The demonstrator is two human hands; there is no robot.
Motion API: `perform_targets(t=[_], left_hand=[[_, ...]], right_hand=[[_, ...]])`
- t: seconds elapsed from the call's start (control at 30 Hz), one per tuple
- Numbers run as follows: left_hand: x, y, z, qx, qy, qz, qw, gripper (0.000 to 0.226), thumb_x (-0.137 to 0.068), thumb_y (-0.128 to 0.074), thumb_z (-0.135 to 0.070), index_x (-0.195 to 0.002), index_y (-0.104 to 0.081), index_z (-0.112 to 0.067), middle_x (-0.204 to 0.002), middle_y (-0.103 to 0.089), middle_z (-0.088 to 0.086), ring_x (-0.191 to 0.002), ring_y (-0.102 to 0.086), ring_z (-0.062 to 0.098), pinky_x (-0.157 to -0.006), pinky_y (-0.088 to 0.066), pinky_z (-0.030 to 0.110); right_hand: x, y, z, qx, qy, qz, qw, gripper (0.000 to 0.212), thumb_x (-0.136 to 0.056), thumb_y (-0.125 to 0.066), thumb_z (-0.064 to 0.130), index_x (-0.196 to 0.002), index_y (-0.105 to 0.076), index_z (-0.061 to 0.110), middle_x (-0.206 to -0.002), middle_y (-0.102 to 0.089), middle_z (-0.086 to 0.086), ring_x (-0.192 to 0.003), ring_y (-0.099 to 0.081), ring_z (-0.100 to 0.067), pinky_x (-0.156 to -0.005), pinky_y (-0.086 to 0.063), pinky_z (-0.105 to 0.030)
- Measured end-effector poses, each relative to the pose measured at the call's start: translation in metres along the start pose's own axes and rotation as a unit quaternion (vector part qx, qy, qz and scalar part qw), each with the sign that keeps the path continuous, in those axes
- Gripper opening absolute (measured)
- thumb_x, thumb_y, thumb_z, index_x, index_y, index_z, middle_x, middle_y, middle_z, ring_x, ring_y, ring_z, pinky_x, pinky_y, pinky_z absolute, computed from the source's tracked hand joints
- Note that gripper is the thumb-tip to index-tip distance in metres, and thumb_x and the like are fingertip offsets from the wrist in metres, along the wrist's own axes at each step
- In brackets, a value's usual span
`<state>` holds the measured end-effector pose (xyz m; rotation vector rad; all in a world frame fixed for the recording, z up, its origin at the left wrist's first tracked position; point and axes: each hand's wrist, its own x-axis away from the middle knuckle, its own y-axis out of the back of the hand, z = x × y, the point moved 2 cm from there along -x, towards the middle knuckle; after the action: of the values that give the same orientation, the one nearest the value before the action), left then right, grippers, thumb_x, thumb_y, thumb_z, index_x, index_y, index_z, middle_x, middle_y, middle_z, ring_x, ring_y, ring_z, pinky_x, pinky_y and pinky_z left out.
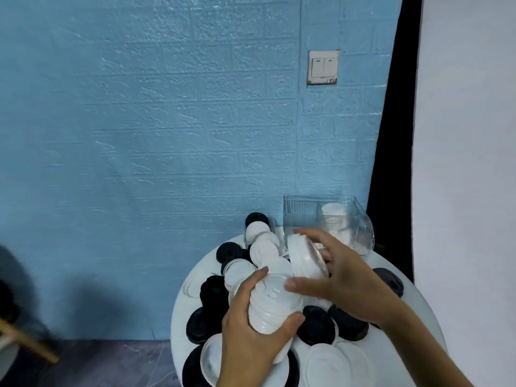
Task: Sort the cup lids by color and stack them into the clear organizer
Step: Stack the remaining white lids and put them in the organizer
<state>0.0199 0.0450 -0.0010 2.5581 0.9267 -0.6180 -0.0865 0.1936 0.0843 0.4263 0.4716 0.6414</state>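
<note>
My left hand (251, 328) grips a stack of white lids (272, 303) from below, over the middle of the round white table (413, 317). My right hand (346, 277) holds a few white lids (305, 258) tilted on edge just above that stack. Behind them stands the clear organizer (301, 210), with white lids (333, 216) stacked in its right compartment. Black lids (212, 291) and white lids (264, 248) lie scattered and piled across the table.
More black lids (346, 322) lie under my right wrist and a dark lid (389, 277) at the table's right edge. White lids (335, 364) lie at the front. A blue wall rises behind, and a wooden piece (25, 342) stands at the left.
</note>
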Motion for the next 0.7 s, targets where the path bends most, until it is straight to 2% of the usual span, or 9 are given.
perform_targets(t=[0.07,0.17,0.3,0.4,0.47,0.53,0.6,0.63,0.7], left_hand=[[0.001,0.001,-0.002,-0.008,-0.008,0.003,1.000,0.081,-0.048,-0.083,-0.058,-0.122,-0.050,-0.067,-0.119,-0.065,-0.032,-0.111,-0.063,-0.003,-0.089,-0.049,0.016],[0.003,0.003,-0.004,-0.014,-0.011,-0.002,1.000,0.080,-0.047,-0.082,-0.059,-0.117,-0.045,-0.075,-0.117,-0.064,-0.034,-0.108,-0.062,-0.008,-0.084,-0.046,0.006],[0.005,0.003,-0.006,-0.008,-0.007,-0.034,0.999,0.083,-0.044,-0.082,-0.061,-0.118,-0.045,-0.069,-0.110,-0.066,-0.034,-0.098,-0.064,-0.011,-0.077,-0.046,0.004],[0.007,0.003,-0.008,0.015,0.002,-0.037,0.999,0.103,-0.041,-0.081,-0.059,-0.134,-0.037,-0.056,-0.106,-0.063,-0.043,-0.093,-0.062,-0.018,-0.074,-0.045,0.001],[0.007,0.004,-0.009,0.004,-0.004,-0.028,1.000,0.110,-0.041,-0.081,-0.059,-0.140,-0.032,-0.060,-0.108,-0.062,-0.043,-0.092,-0.063,-0.016,-0.074,-0.046,0.003],[0.006,0.004,-0.007,-0.016,-0.016,-0.015,1.000,0.111,-0.044,-0.080,-0.058,-0.142,-0.028,-0.065,-0.111,-0.063,-0.040,-0.096,-0.064,-0.012,-0.077,-0.046,0.003],[0.005,0.004,-0.004,-0.037,-0.029,-0.002,0.999,0.106,-0.048,-0.079,-0.053,-0.143,-0.032,-0.062,-0.121,-0.059,-0.041,-0.107,-0.060,-0.014,-0.084,-0.043,0.001],[0.004,0.004,-0.004,-0.047,-0.037,0.001,0.998,0.099,-0.051,-0.079,-0.050,-0.142,-0.039,-0.059,-0.125,-0.058,-0.039,-0.112,-0.059,-0.013,-0.087,-0.043,0.002],[0.005,0.004,-0.002,-0.056,-0.050,0.003,0.997,0.084,-0.054,-0.077,-0.044,-0.134,-0.052,-0.050,-0.126,-0.063,-0.028,-0.114,-0.062,-0.005,-0.088,-0.047,0.009]], right_hand=[[0.002,-0.009,0.017,0.098,-0.003,0.081,0.992,0.088,-0.058,-0.084,0.070,-0.135,-0.047,0.050,-0.127,-0.059,0.025,-0.116,-0.058,0.003,-0.098,-0.051,-0.027],[-0.003,-0.020,0.022,0.218,0.011,0.099,0.971,0.078,-0.063,-0.074,0.078,-0.130,-0.048,0.047,-0.121,-0.055,0.025,-0.111,-0.053,0.002,-0.098,-0.045,-0.025],[-0.006,-0.031,0.022,0.231,0.001,0.109,0.967,0.068,-0.067,-0.072,0.077,-0.122,-0.050,0.044,-0.114,-0.053,0.023,-0.106,-0.052,-0.002,-0.095,-0.045,-0.027],[-0.006,-0.033,0.029,0.247,-0.014,0.122,0.961,0.063,-0.069,-0.072,0.075,-0.117,-0.052,0.039,-0.111,-0.055,0.021,-0.103,-0.051,-0.003,-0.088,-0.042,-0.023],[-0.007,-0.035,0.030,0.252,-0.024,0.141,0.957,0.065,-0.067,-0.072,0.077,-0.115,-0.053,0.037,-0.108,-0.058,0.019,-0.101,-0.053,-0.004,-0.086,-0.042,-0.022],[-0.006,-0.040,0.030,0.252,-0.025,0.141,0.957,0.069,-0.064,-0.072,0.080,-0.114,-0.054,0.036,-0.108,-0.058,0.018,-0.102,-0.054,-0.004,-0.089,-0.044,-0.023],[-0.003,-0.046,0.029,0.248,-0.015,0.118,0.961,0.069,-0.065,-0.072,0.079,-0.114,-0.054,0.034,-0.109,-0.058,0.018,-0.102,-0.054,-0.004,-0.094,-0.045,-0.026],[0.000,-0.049,0.028,0.245,-0.009,0.112,0.963,0.070,-0.067,-0.072,0.078,-0.118,-0.053,0.033,-0.113,-0.058,0.018,-0.105,-0.054,-0.004,-0.097,-0.044,-0.029],[0.006,-0.053,0.026,0.221,-0.013,0.129,0.967,0.084,-0.074,-0.069,0.074,-0.142,-0.041,0.035,-0.136,-0.051,0.018,-0.126,-0.048,-0.007,-0.111,-0.038,-0.030]])
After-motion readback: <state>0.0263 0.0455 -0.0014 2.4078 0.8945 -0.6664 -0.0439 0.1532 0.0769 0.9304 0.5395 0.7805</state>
